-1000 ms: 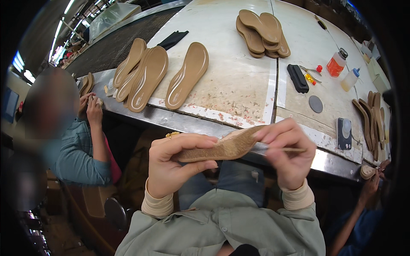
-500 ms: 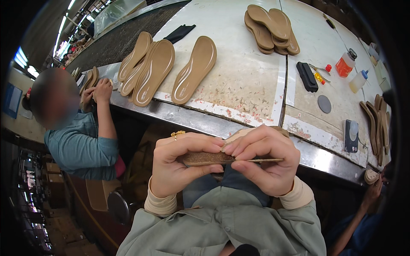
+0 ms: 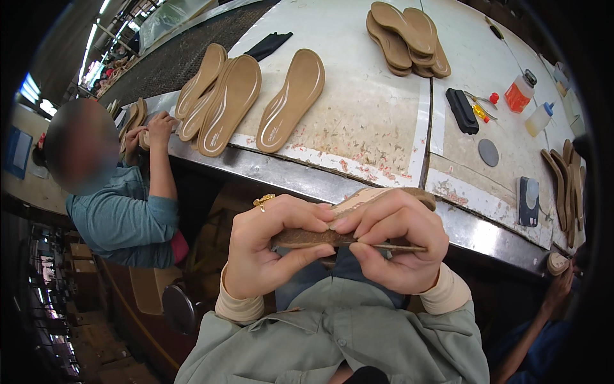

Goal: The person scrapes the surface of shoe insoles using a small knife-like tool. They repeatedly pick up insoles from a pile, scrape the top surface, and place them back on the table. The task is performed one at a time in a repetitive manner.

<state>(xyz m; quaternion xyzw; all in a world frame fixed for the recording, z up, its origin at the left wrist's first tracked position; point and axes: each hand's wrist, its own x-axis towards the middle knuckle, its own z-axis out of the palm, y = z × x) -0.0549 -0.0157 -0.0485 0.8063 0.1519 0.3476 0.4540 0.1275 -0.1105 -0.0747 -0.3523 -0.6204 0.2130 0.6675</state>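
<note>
1. Fingers (image 3: pixel 307 216) of the left hand (image 3: pixel 259 240): clamping on one end of a brown insole (image 3: pixel 304 238), thumb pressing below, the others curling above; one is wearing a gold-coloured ring (image 3: pixel 263 203).
2. Right hand (image 3: pixel 409 233): pinching a thin, flat strip (image 3: pixel 396 247) of unclear kind between thumb and bent fingers, its fingertips meeting the insole's edge just beside the left ones.
3. Brown insole: being held in the air before the person's body, at the near edge of the counter (image 3: pixel 377 128); its pale face is showing above the knuckles, its far end is reaching out behind the right hand.
4. Insoles, left group (image 3: pixel 224 109): lying overlapped on the counter, with a single insole (image 3: pixel 291 101) lying just to their right.
5. Black item, folded (image 3: pixel 270 45): lying beyond that single insole.
6. Insoles, far stack (image 3: pixel 409 35): resting in a loose pile.
7. Right side of counter: a black case (image 3: pixel 462 110), pliers (image 3: pixel 484 105), a bottle with a red-orange label (image 3: pixel 520 93), a blue-capped bottle (image 3: pixel 539 120), a grey disc (image 3: pixel 488 152) and a dark phone (image 3: pixel 527 205) are lying or standing near one another.
8. Insoles, right group (image 3: pixel 563 185): leaning together on edge.
9. Co-worker, teal sleeve (image 3: pixel 125 224): working at the left with both hands raised.
10. Co-worker's hand (image 3: pixel 561 286): holding a pale piece (image 3: pixel 558 263) at far right.
</note>
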